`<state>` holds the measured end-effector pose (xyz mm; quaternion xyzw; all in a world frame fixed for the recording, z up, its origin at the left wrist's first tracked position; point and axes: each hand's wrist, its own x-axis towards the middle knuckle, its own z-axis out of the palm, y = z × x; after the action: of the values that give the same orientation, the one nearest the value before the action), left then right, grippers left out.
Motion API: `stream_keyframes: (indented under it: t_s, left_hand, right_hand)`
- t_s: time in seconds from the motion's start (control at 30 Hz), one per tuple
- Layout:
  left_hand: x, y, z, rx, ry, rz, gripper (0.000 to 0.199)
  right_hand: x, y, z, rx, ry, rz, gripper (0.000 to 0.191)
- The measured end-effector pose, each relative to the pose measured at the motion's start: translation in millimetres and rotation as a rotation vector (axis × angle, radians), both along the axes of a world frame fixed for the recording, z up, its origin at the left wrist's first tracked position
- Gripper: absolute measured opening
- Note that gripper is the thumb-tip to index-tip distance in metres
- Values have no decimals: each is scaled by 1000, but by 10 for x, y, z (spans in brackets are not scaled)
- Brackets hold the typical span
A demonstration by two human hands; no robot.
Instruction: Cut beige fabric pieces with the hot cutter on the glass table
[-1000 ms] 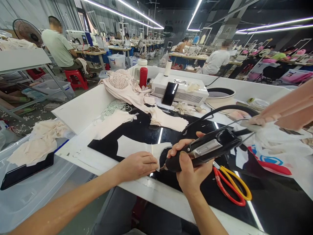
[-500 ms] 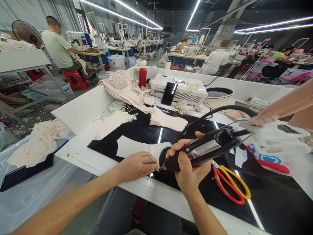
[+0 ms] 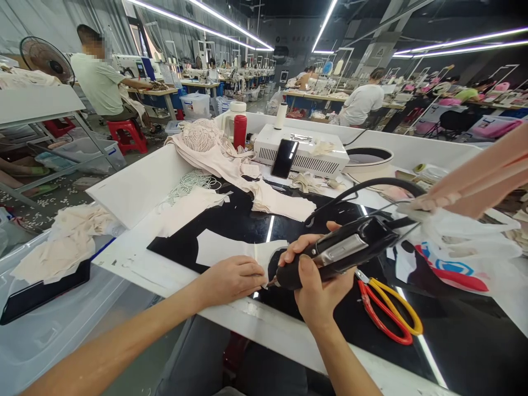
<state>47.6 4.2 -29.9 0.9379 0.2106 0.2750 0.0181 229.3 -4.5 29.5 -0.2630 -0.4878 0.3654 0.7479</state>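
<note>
My right hand (image 3: 317, 283) is wrapped round a black corded handheld tool (image 3: 350, 242) with a metal plate on its side. The tool's narrow tip points left, close by my left fingertips. My left hand (image 3: 235, 280) has its fingers together on the near edge of a white fabric piece (image 3: 223, 247), which lies on a glossy black board (image 3: 284, 228). A raised strip crosses the fabric near its right end. My left fingers hide part of that edge, and whether the tip touches the fabric I cannot tell. Scissors (image 3: 390, 308) with red and yellow handles lie to the right.
Behind the board are a fabric stack (image 3: 284, 202), a phone (image 3: 285, 158) against a white box (image 3: 305, 146), and a red bottle (image 3: 240, 131). Beige garments (image 3: 206, 146) lie at the back left. The tool's cable (image 3: 379, 181) arches rightward near a plastic bag (image 3: 474, 231).
The tool and my right hand have shifted very slightly left. My left hand and the fabric stay almost where they were.
</note>
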Motion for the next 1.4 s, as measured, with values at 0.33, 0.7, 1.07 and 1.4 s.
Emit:
stream_keyframes:
  t_s: [0.33,0.7,1.07,1.4]
  left_hand:
    - [-56,15,11,-35,48,-24,22]
    - [-134,-107,66,-88,56,29,29]
    - [-72,-271,285,-119,100,-17,21]
    - [506,61,224,39,17,67,17]
  right_hand:
    - [-6,-20,19,-7,-36,-11,49]
    - [29,-135,4,-31,-16,62,54]
    - [444,155,125,-26,17,-135,51]
    - [487,344,94,-23,-29,-177,39]
